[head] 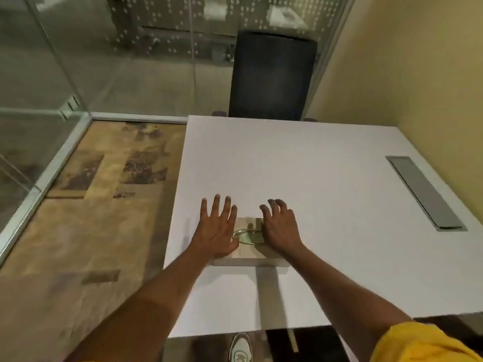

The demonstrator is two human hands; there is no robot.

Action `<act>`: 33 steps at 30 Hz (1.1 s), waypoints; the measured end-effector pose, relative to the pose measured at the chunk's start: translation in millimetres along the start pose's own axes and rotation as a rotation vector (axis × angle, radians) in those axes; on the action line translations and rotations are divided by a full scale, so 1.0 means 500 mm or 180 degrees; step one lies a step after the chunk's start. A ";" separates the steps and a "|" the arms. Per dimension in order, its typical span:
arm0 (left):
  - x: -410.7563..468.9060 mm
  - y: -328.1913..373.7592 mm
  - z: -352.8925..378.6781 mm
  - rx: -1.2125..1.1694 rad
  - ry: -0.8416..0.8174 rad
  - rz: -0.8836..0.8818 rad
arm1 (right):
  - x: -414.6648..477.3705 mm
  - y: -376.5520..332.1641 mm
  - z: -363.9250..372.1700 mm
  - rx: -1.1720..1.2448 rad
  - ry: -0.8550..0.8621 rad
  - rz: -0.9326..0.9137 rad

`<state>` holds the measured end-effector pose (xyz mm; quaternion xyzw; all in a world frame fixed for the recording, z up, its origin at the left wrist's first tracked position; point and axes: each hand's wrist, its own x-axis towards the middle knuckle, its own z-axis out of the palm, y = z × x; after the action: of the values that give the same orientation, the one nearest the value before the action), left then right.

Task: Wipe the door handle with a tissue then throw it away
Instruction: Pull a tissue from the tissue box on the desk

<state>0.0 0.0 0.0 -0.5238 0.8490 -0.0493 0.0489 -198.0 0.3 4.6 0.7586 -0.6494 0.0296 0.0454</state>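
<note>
On the white bench (313, 178), both hands lie flat w/ fingers spread wide, left hand (217, 228) & right hand (278, 228) flanking the brass door handle (248, 235) on its wood block (248, 253); no tissue visible, so wiping hasn't begun — fetching one looks next.

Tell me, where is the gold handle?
The gold handle sits on a wooden block on the white table, between both hands.

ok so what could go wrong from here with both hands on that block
No tissue is in view, so the brass handle might get touched bare-handed instead of wiped. The wooden block lies loose on the white table; with the left hand and right hand only resting flat, it may slide.
</note>
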 end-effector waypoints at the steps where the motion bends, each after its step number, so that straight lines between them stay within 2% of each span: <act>1: 0.012 0.013 0.010 -0.0029 -0.0169 -0.0020 | 0.003 0.013 0.017 0.0224 -0.0007 0.0003; 5: 0.040 0.041 0.061 -0.0203 -0.0238 0.0171 | -0.009 0.033 0.085 0.1069 -0.0013 0.0308; 11: 0.069 0.041 0.082 -0.0533 -0.0481 0.0219 | -0.006 0.003 0.087 0.1569 -0.0653 0.0757; 17: 0.076 0.036 0.097 -0.0744 -0.0415 0.0273 | 0.002 -0.021 0.070 0.1007 -0.1419 0.1347; 25: 0.073 0.030 0.094 -0.0835 -0.0386 0.0371 | 0.032 -0.081 0.055 0.1051 -0.1507 0.2105; 33: 0.076 0.026 0.094 -0.0875 -0.0316 0.0353 | 0.044 -0.108 0.063 0.1114 -0.1412 0.2319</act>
<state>-22.0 -29.6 -49.5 -0.4796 0.8719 0.0961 0.0214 -141.8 -16.4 -25.9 0.4652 -0.8529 -0.0102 -0.2369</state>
